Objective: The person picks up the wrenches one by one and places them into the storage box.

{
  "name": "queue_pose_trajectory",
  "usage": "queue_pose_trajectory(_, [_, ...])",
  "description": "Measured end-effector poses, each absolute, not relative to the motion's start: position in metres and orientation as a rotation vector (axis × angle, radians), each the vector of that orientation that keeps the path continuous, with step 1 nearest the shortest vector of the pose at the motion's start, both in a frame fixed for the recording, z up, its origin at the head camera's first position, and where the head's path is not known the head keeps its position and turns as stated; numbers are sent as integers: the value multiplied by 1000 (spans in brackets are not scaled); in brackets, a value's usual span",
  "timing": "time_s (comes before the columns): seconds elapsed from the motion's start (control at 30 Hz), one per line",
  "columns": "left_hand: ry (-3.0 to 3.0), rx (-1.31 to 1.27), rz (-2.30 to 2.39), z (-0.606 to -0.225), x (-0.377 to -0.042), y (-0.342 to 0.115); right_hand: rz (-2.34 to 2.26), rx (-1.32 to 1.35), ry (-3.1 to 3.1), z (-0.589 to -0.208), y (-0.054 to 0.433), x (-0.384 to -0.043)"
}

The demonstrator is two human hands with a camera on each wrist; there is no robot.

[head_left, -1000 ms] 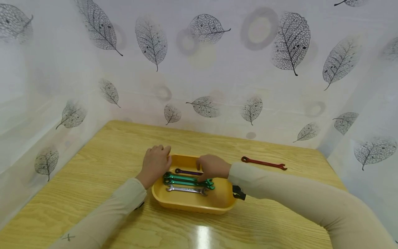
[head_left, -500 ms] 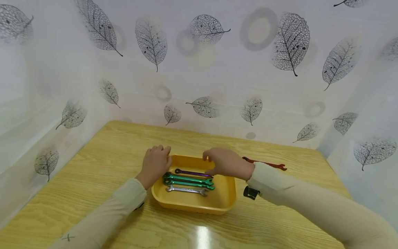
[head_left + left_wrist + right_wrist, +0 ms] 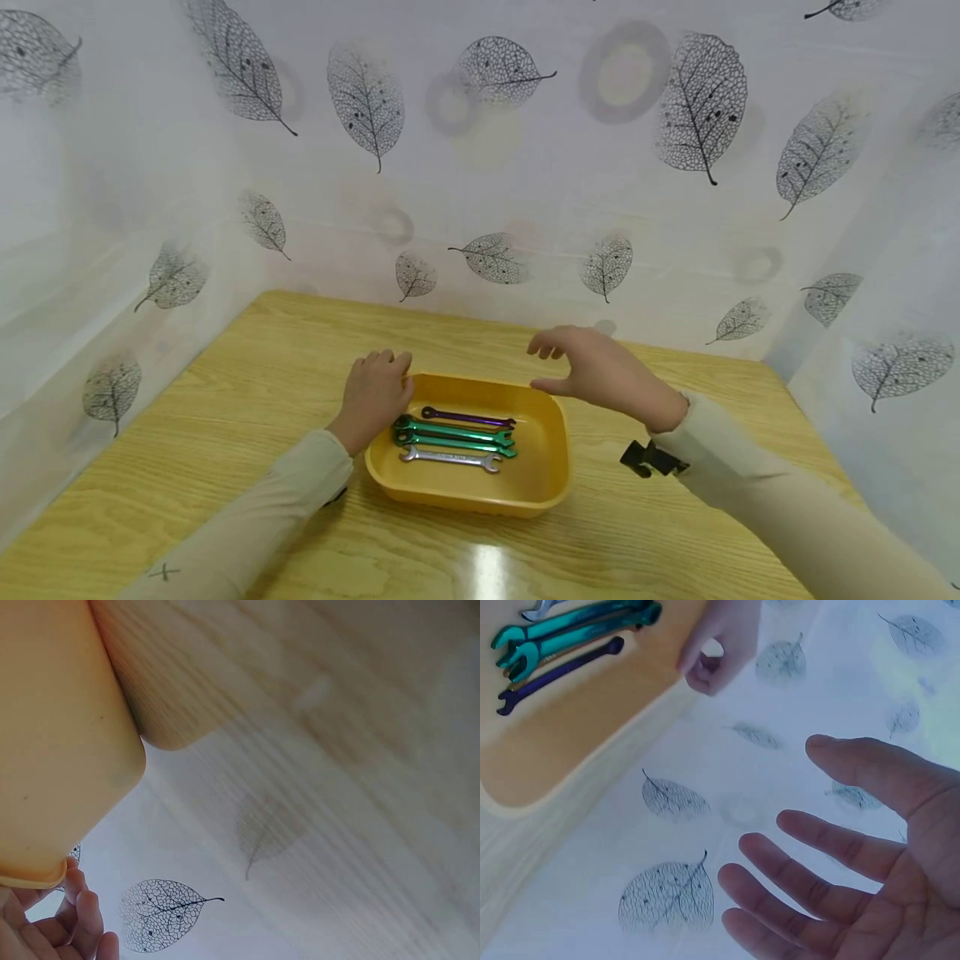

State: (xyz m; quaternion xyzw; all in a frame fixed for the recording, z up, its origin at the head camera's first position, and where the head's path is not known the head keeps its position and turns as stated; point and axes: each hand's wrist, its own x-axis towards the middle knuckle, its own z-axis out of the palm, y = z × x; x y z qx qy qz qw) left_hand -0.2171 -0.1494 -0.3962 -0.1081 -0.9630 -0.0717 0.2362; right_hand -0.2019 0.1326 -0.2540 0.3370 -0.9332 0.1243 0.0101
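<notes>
A yellow plastic tray (image 3: 525,483) stands on the table with several wrenches lying in it side by side. A purple wrench (image 3: 468,417) lies farthest back, two green wrenches (image 3: 457,432) are in the middle, and a silver open-end wrench (image 3: 450,457) is nearest. My left hand (image 3: 375,390) grips the tray's far left rim; in the left wrist view its fingers (image 3: 88,911) curl at the rim. Off the tray's far right corner, my right hand (image 3: 603,367) hangs in the air with fingers spread and nothing held, as the right wrist view confirms. The red wrench is hidden from view now.
The wooden table (image 3: 300,533) extends around the tray on all sides. White curtains with a leaf print (image 3: 491,257) close off the back and both sides. A black buckle strap (image 3: 651,458) hangs at the right wrist.
My right hand has come up out of the tray and moved right, leaving the purple wrench among the others. The red wrench has passed out of sight behind it. My left hand stays put.
</notes>
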Motion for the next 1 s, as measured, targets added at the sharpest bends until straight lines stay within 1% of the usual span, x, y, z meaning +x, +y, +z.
queue_pose_trajectory(0.27, [-2626,-304,-185,-398,-219,-150,485,918,-2815,-252,163,-204])
queue_pose_trajectory(0.67, [-2615,-316,-207,-399,-220,-151,494,980,-2573,-272,208,-223])
queue_pose_trajectory(1.0, [-2619,-311,-204,-398,-219,-150,481,949,-2522,-293,237,-235])
